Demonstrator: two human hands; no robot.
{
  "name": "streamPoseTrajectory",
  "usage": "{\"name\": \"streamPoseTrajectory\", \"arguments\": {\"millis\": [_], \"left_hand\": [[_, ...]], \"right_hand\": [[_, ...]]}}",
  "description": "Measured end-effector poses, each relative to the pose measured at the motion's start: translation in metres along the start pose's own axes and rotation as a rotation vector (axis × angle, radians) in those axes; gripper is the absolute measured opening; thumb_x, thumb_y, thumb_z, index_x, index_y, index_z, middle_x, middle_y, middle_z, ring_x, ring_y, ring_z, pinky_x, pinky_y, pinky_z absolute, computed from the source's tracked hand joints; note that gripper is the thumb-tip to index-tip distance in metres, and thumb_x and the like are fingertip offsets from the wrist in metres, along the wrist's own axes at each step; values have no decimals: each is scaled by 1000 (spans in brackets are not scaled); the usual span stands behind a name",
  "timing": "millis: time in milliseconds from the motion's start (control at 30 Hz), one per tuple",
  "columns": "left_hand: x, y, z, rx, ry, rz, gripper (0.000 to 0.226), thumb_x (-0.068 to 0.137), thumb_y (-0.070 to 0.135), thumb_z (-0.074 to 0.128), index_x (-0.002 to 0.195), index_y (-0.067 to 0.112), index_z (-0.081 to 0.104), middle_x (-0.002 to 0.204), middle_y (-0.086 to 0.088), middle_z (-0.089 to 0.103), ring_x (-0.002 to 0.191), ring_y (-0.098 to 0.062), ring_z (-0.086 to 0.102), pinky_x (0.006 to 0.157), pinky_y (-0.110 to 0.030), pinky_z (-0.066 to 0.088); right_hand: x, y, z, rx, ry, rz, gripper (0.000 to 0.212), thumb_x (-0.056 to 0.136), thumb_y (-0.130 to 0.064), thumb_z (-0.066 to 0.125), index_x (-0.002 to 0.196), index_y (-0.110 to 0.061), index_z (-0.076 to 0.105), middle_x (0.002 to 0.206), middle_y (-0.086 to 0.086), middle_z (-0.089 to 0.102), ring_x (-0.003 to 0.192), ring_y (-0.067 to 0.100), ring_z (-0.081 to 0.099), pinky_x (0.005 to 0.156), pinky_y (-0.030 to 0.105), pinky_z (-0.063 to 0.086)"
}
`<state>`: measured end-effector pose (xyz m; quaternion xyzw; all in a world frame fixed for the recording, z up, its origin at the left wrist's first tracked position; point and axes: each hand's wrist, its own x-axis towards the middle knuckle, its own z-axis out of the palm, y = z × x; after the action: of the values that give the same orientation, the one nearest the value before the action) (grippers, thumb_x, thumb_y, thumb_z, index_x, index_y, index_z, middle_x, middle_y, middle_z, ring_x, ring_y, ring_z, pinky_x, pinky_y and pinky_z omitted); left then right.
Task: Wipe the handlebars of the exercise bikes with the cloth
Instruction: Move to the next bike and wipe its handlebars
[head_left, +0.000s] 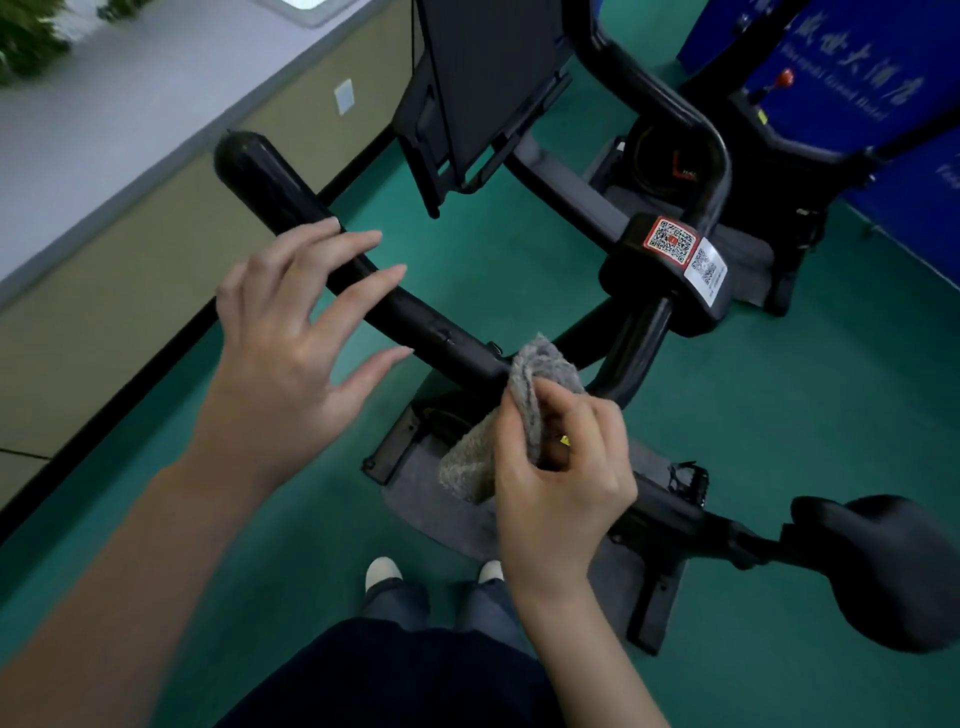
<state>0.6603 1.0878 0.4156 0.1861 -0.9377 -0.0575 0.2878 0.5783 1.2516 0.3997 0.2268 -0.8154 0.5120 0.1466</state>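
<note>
Floor: green smooth gym floor spreads under everything, meeting a beige wall with a dark skirting strip on the left.
Bike: black exercise bike stands on the floor, frame running from the front post down toward the lower right.
Screen: dark flat console panel rises at the top centre, tilted, above the bars.
Saddle: black padded saddle sits at the right edge on its post.
Handlebar: black rounded handlebar tube runs from a capped end at upper left diagonally down to the centre clamp — the far bar loops back on the right.
Clamp: black centre block carries a red-bordered QR sticker and a white QR label beside it.
Left hand: left hand is spread, fingers straight and apart, over the near bar; whether the fingertips touch the tube I cannot tell.
Right hand: right hand pinches the cloth between curled fingers and thumb.
Cloth: grey fuzzy folded cloth — its upper fold lies against the handlebar near the centre joint, the lower part hanging below the hand.
Feet: two white shoe toes show under dark trouser legs on the floor.
</note>
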Motion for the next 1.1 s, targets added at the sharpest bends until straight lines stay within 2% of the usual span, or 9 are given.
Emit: {"name": "streamPoseTrajectory", "arguments": {"millis": [133,267,367,500,567,700,800,900,1100], "left_hand": [[7,-11,-6,5,80,-20,49,89,40,61,128,11,55,139,-14,45,130,-31,34,101,-38,22],[13,-23,-11,17,144,-100,57,87,39,64,134,11,47,140,-16,41,127,-32,32,102,-33,19],[17,-27,-13,-4,159,-143,59,88,37,64,136,10,43,139,-18,41,123,-32,32,100,-41,27],[24,-30,-17,-39,196,-174,59,90,37,60,138,10,40,137,-18,42,122,-30,33,101,-41,29],[26,-32,-18,-41,194,-196,59,90,37,60,138,10,40,136,-18,43,122,-32,35,102,-41,29],[26,-39,-18,-41,145,-193,59,88,41,59,134,8,44,134,-17,45,121,-36,39,101,-44,30],[24,-42,-17,-24,119,-167,60,87,44,59,132,7,46,134,-17,44,121,-37,39,101,-46,32],[24,-44,-16,-17,113,-154,61,86,42,62,132,7,46,135,-16,43,121,-37,39,102,-47,33],[25,-47,-15,-3,119,-142,62,82,37,69,131,6,46,134,-17,44,119,-37,40,102,-45,32]], "right_hand": [[6,-6,-5,-11,-21,-24,12,75,2,73,87,0,72,80,6,61,70,13,57,63,22,49],[34,6,-29,-137,-8,43,15,78,-4,71,93,-5,73,84,1,57,73,4,51,66,8,44],[56,11,-31,-279,-178,116,16,81,-9,69,96,-9,74,88,-1,59,76,5,51,70,0,36],[71,0,-20,-423,-392,80,14,81,-14,65,90,-15,75,82,4,71,78,24,63,73,27,48],[79,-5,-13,-445,-494,100,12,82,-18,63,86,-17,75,76,6,71,79,29,63,68,26,44],[90,-12,5,-422,-693,170,14,82,-20,62,88,-19,74,82,7,69,86,28,63,74,26,45],[93,-18,19,-300,-701,202,10,82,-20,64,83,-21,74,77,-2,68,84,18,62,71,21,45],[94,-23,26,-195,-710,183,7,81,-20,67,83,-21,74,70,-16,62,73,-1,57,56,0,37],[89,-6,-5,-213,-533,151,9,79,-22,69,74,-30,69,62,-22,60,64,-14,57,53,0,37]]}}
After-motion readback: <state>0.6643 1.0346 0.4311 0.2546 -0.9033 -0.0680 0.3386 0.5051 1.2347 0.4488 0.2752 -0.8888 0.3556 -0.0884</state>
